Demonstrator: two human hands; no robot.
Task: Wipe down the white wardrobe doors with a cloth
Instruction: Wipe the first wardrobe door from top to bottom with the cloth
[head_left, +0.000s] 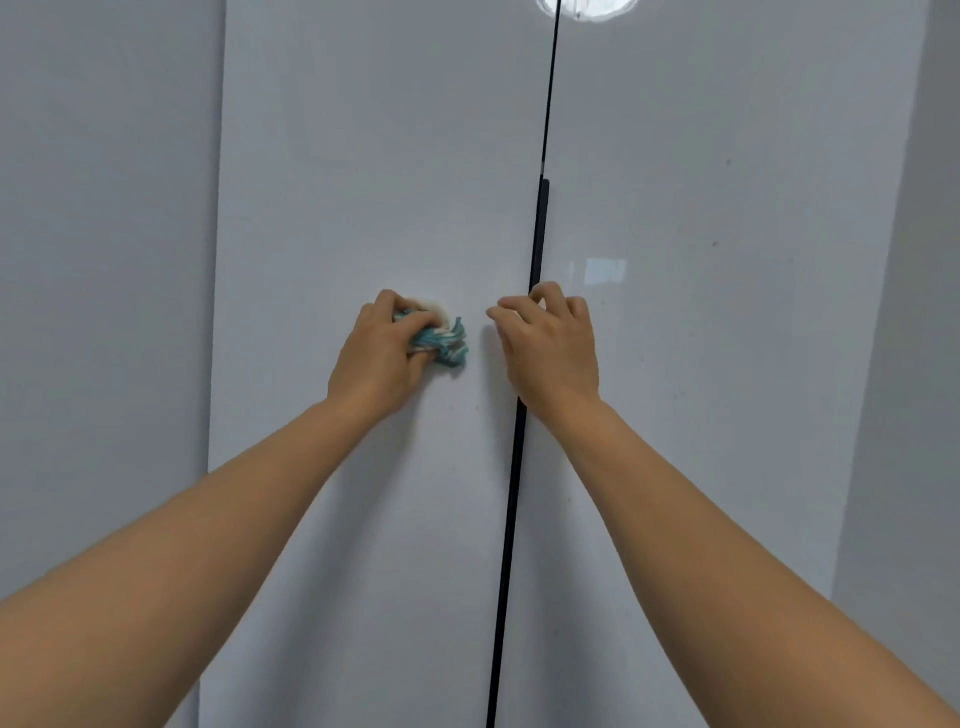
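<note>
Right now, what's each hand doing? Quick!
Left hand: closed around the bunched cloth, pressing it on the left door.
Right hand: holds nothing, fingers curled at the black handle between the doors.

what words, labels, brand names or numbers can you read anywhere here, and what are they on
None: no readable text shows in this view.
Left wardrobe door: plain glossy white, no label or brand.
Right wardrobe door: plain, with only a few small dark specks and light reflections.
Black handle strip: no marking visible.
Cloth bunched in the left hand: teal and white pattern, no lettering.
</note>
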